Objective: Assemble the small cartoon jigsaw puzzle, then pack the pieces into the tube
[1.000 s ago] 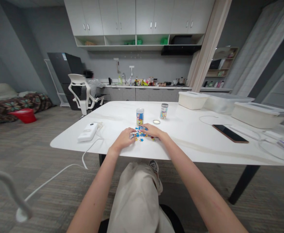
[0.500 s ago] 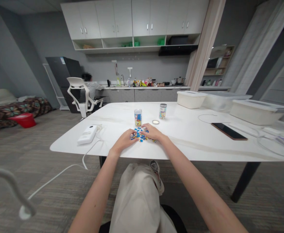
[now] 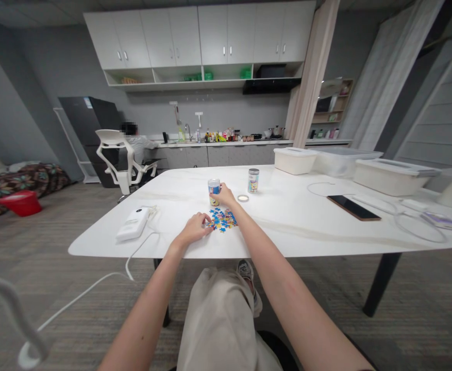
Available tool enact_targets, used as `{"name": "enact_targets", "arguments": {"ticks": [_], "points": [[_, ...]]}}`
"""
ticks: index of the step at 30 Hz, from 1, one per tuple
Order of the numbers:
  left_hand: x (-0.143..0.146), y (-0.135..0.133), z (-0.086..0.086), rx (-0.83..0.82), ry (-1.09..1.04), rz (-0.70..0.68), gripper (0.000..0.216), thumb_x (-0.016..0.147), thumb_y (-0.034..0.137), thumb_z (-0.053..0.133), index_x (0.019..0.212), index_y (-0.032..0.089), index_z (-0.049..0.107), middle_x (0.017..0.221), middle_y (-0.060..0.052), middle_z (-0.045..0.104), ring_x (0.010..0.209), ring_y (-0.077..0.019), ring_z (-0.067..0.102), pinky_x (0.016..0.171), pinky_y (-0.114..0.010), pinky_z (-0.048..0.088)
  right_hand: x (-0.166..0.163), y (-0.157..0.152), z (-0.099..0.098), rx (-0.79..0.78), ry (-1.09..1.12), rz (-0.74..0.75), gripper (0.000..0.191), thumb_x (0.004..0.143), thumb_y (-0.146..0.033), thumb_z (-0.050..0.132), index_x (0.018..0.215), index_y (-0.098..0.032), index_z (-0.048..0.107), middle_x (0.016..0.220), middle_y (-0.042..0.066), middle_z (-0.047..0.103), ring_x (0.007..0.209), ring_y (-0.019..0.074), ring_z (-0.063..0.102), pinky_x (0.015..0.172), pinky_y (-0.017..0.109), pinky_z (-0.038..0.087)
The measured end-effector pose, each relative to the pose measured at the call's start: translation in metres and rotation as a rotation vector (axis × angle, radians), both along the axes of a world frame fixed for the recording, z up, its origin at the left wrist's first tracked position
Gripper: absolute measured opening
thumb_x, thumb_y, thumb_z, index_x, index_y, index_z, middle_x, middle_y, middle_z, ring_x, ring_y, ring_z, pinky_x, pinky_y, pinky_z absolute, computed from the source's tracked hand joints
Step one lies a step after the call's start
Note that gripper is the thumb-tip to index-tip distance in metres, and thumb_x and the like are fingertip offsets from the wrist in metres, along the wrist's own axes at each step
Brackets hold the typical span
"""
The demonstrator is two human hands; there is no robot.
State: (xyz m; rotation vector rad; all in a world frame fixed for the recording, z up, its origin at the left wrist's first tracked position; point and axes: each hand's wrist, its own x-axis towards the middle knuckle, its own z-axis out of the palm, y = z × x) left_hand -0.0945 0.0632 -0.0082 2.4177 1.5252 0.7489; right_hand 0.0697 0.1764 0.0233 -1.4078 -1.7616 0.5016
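Puzzle pieces (image 3: 221,219), right hand (image 3: 226,196) moved to jar (image 3: 213,189)

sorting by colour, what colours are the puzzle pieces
The puzzle pieces are mostly blue, some yellow; best seen in the head view.

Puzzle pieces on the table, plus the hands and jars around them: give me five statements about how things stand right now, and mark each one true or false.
1. The right hand has its thumb and fingers about the near jar. True.
2. The left hand is at the right edge of the pieces. False: it is at their left edge.
3. The far jar stands upright with its cap on. True.
4. The loose lid is on the near jar. False: it lies on the table, to the right of that jar.
5. The phone lies to the right of the pieces. True.
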Motion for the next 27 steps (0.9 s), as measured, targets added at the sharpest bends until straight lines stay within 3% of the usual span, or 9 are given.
{"name": "enact_targets", "arguments": {"ticks": [3,7,14,18,23,27], "points": [[0.001,-0.002,0.001,0.007,-0.011,-0.024,0.022,0.075,0.034,0.064,0.091,0.019,0.067,0.088,-0.006,0.063,0.086,-0.0218,0.059,0.083,-0.035,0.047,0.005,-0.012,0.005,0.072,-0.05,-0.012,0.054,0.071,-0.033,0.071,0.118,-0.02,0.048,0.112,0.011,0.067,0.101,0.0253,0.065,0.088,0.037,0.05],[0.002,-0.002,0.003,-0.022,-0.065,-0.061,0.022,0.075,0.037,0.065,0.088,0.019,0.071,0.09,-0.006,0.066,0.084,-0.021,0.06,0.079,-0.033,0.048,0.028,-0.051,0.006,0.27,-0.149,-0.029,0.053,0.074,-0.032,0.066,0.121,-0.017,0.047,0.115,0.013,0.063,0.104,0.0259,0.06,0.09,0.038,0.047],[0.001,0.005,-0.001,-0.132,-0.262,-0.02,0.028,0.065,0.042,0.067,0.079,0.017,0.068,0.075,-0.002,0.063,0.067,-0.0163,0.052,0.064,-0.028,0.041,0.08,-0.129,-0.012,0.549,-0.405,0.011,0.044,0.076,-0.02,0.063,0.118,-0.015,0.052,0.117,0.015,0.061,0.11,0.03,0.054,0.089,0.042,0.045],[-0.001,0.001,0.003,-0.26,-0.384,-0.036,0.031,0.064,0.045,0.066,0.078,0.017,0.066,0.059,0.003,0.054,0.054,-0.0125,0.043,0.053,-0.025,0.032,0.09,-0.138,-0.018,0.568,-0.331,-0.078,0.044,0.076,-0.017,0.063,0.118,-0.016,0.052,0.118,0.014,0.06,0.109,0.0296,0.054,0.089,0.042,0.045],[0.007,-0.003,0.013,-0.227,-0.553,-0.061,0.033,0.057,0.047,0.074,0.068,0.017,0.064,0.064,0.0,0.062,0.062,-0.0139,0.051,0.062,-0.027,0.039,0.092,-0.133,-0.021,0.556,-0.326,-0.028,0.046,0.073,-0.014,0.064,0.118,-0.017,0.053,0.119,0.013,0.06,0.11,0.0297,0.054,0.089,0.042,0.045],[0.034,-0.01,0.015,-0.305,-0.866,-0.083,0.044,0.052,0.049,0.082,0.074,0.017,0.062,0.07,-0.002,0.067,0.065,-0.0145,0.057,0.064,-0.028,0.043,0.095,-0.132,-0.022,0.535,-0.317,-0.027,0.048,0.071,-0.012,0.065,0.118,-0.017,0.055,0.119,0.012,0.061,0.109,0.0297,0.054,0.089,0.043,0.046]]}}
